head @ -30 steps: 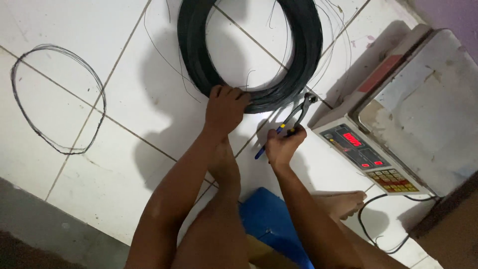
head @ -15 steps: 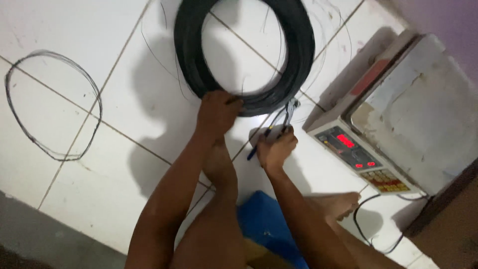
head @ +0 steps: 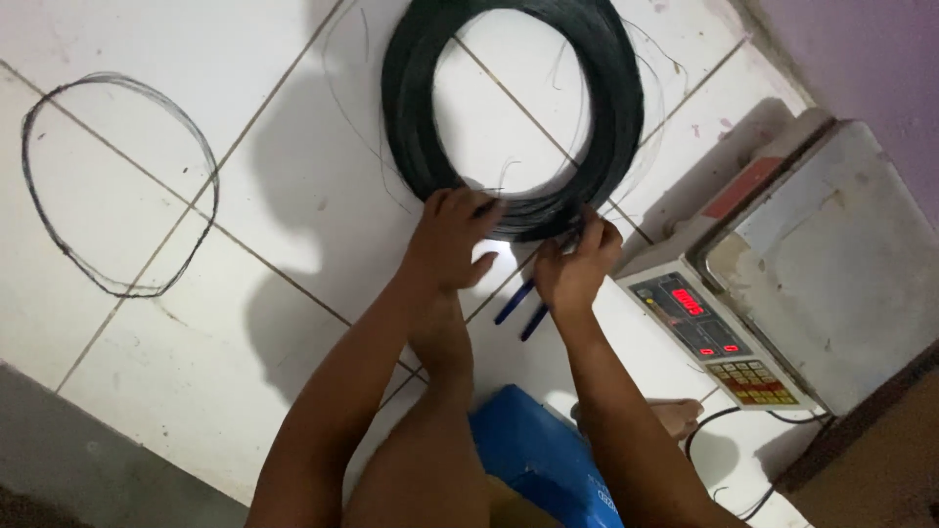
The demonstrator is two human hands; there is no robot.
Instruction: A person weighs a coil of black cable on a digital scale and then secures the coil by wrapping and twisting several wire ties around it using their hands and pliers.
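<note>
A thick coil of black wire [head: 606, 108] lies flat on the white tiled floor. My left hand [head: 448, 242] grips its near edge, fingers curled over the strands. My right hand [head: 577, 266] holds pliers with blue handles [head: 520, 305], whose jaws are hidden where they meet the coil's near edge. Thin loose wire ends stick up between my two hands. My bare leg runs under my left forearm.
A thin single loop of wire [head: 117, 186] lies on the floor at left. A digital weighing scale [head: 782, 274] with a red display and a metal platform stands at right, its cable trailing below. A blue object [head: 538, 460] sits near my leg. A purple wall is at upper right.
My right hand has brought the pliers from open beside the coil up against its near edge. My left hand stays on the coil. The camera view has shifted slightly.
</note>
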